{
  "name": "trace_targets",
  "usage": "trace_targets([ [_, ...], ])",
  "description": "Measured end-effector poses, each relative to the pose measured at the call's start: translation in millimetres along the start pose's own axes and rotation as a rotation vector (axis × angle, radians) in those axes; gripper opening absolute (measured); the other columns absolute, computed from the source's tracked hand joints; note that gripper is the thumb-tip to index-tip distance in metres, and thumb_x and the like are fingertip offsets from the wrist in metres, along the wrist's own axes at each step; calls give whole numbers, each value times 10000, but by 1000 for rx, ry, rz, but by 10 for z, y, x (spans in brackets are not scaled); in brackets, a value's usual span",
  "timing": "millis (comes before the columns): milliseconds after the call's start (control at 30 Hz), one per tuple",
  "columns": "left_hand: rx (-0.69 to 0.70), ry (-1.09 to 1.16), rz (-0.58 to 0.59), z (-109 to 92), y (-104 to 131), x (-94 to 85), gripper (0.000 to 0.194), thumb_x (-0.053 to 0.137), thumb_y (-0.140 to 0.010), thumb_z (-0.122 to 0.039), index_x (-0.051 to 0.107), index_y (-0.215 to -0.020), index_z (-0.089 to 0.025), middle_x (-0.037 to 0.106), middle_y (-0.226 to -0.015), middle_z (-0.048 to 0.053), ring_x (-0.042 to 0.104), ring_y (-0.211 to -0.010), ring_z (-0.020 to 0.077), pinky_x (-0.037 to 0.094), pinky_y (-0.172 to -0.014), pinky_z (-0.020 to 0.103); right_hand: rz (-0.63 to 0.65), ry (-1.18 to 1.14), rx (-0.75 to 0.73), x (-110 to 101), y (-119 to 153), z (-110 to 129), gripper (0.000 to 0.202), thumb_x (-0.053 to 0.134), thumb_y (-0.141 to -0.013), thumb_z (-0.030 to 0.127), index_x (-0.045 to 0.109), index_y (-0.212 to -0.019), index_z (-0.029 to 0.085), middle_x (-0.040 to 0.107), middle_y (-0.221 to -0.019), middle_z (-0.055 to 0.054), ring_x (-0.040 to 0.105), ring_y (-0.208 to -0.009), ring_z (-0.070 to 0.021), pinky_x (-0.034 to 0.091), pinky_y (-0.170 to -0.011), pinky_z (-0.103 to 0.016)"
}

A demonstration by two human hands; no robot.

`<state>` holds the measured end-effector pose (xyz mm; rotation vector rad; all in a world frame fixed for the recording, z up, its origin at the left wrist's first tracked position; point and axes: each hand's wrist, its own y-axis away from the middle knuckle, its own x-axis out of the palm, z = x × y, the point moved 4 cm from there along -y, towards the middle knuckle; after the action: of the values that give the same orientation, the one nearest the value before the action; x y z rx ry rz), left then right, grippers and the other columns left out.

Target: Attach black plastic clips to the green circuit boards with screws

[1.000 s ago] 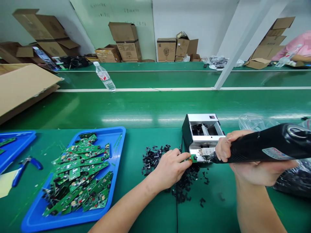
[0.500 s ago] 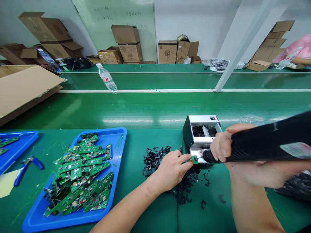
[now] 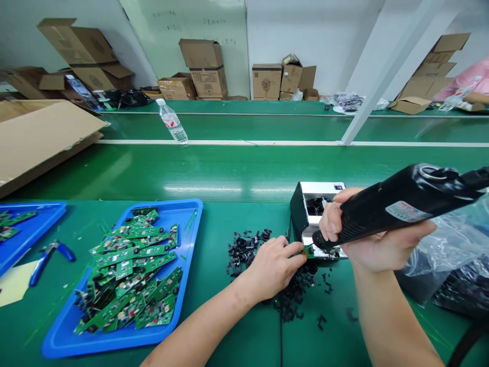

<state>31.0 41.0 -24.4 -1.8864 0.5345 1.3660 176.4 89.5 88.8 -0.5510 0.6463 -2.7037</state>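
Observation:
A green circuit board (image 3: pixel 309 251) is pinched between the thumb and fingers of my left hand (image 3: pixel 273 267), at the front of a small silver and black machine with an open top (image 3: pixel 321 187). My fingers hide part of the board. My right hand (image 3: pixel 376 252) is wrapped around a black electric screwdriver (image 3: pixel 378 206), which slants down to the left. Its tip end is over the board's right end, by the machine's front; the exact contact is hidden. Small black plastic pieces (image 3: pixel 244 250) lie heaped around and under my left hand.
Left of my hands, a blue tray (image 3: pixel 186 255) holds several green circuit boards; another blue tray (image 3: pixel 38 208) is at the far left. Blue-handled cutters (image 3: pixel 48 257) lie between them. Clear plastic bags (image 3: pixel 439 244) sit at right. Behind stands a water bottle (image 3: pixel 172 122).
My right hand and the screwdriver have moved left and tilted, so the tool's rear end and cord now show. My left hand still holds the board at the machine. The view shifted slightly.

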Motion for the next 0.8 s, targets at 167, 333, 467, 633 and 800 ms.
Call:
trace_targets([
  [167,6,1,-5,-4,-1,0,243,405,-1050,-224,643,-1098,-236,640,-1230,23,471,-813,189,409,-689,345,26,-8,12,10,4,-33,709,522,-765,873,724,-1018,242,608,-604,5,494,-445,-146,411,-408,-282],
  [333,9,8,-4,-7,2,9,229,419,-1043,-220,643,-1091,-231,647,-1232,16,465,-806,190,411,-702,342,46,-34,31,36,-1,-81,697,560,-731,877,721,-973,244,601,-574,0,481,-399,-148,368,-373,-281],
  [467,8,1,6,-3,5,20,230,420,-1045,-227,643,-1099,-230,644,-1240,16,474,-814,189,412,-696,345,55,-41,28,53,-1,-95,687,608,-706,864,724,-942,230,591,-545,4,458,-377,-135,344,-340,-259],
  [633,3,12,0,4,-2,20,226,436,-1041,-233,654,-1100,-234,645,-1255,15,484,-827,187,421,-708,345,79,-66,17,60,7,-130,702,580,-706,882,738,-966,249,592,-558,4,457,-376,-135,330,-335,-264],
  [800,8,18,1,6,-2,28,210,460,-1033,-234,658,-1105,-239,638,-1282,14,506,-855,187,420,-721,347,-5,-35,2,-37,56,-17,727,535,-730,896,744,-989,250,582,-555,-11,472,-412,-145,379,-375,-289],
])
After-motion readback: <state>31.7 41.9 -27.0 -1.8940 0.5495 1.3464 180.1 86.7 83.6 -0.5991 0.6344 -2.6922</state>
